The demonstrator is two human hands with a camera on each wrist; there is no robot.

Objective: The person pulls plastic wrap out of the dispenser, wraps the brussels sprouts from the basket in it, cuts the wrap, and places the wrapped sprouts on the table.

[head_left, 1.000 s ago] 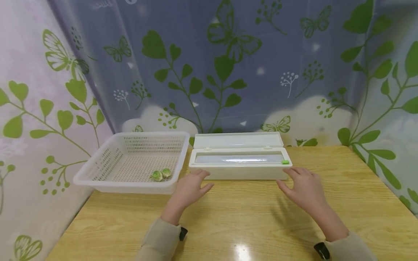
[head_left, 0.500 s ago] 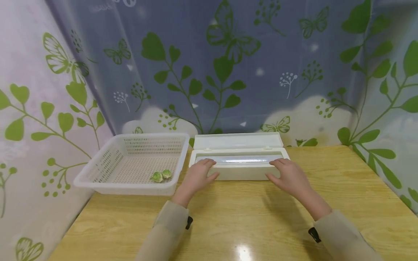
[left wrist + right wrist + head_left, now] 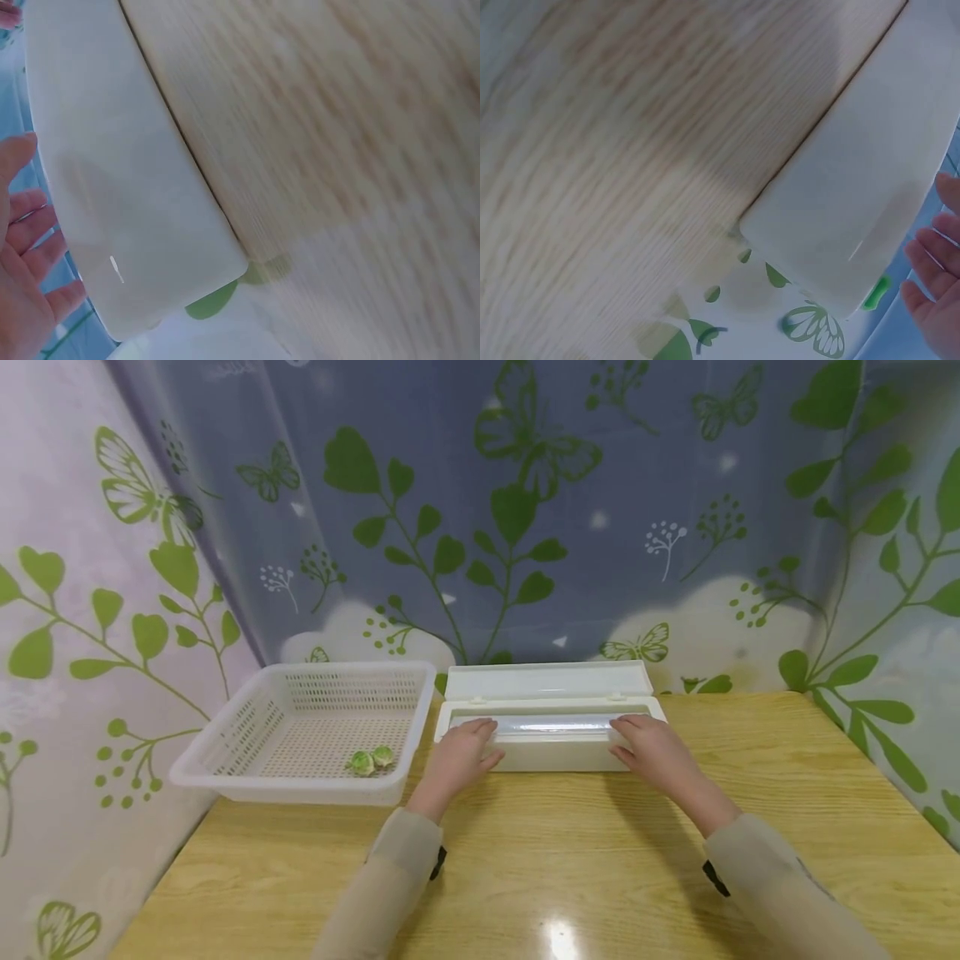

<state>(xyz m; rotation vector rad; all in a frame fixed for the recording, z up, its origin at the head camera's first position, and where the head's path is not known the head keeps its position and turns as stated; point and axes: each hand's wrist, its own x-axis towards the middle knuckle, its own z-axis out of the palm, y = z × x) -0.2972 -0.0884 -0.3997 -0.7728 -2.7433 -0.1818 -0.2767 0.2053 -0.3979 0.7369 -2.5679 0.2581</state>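
A white cling film dispenser (image 3: 555, 757) stands on the table with its lid (image 3: 551, 680) raised toward the curtain. A shiny roll of cling film (image 3: 555, 725) lies inside. My left hand (image 3: 457, 758) reaches over the left part of the front wall, fingertips at the roll's left end. My right hand (image 3: 656, 756) does the same at the right end, its thumb by the front wall. In the wrist views the fingers of the left hand (image 3: 26, 262) and right hand (image 3: 937, 270) are spread and gently bent. A green slider (image 3: 876, 292) shows near the right hand.
Left of the dispenser is a white perforated basket (image 3: 288, 792) holding two small green-and-white sprout-like pieces (image 3: 370, 761). The wooden table (image 3: 510, 860) stretches in front. A leaf-and-butterfly patterned curtain (image 3: 420, 527) hangs right behind the dispenser.
Both hands have moved in from the dispenser's outer corners, up over its front wall to the roll. The right hand has shifted left. Dispenser and basket have stayed put.
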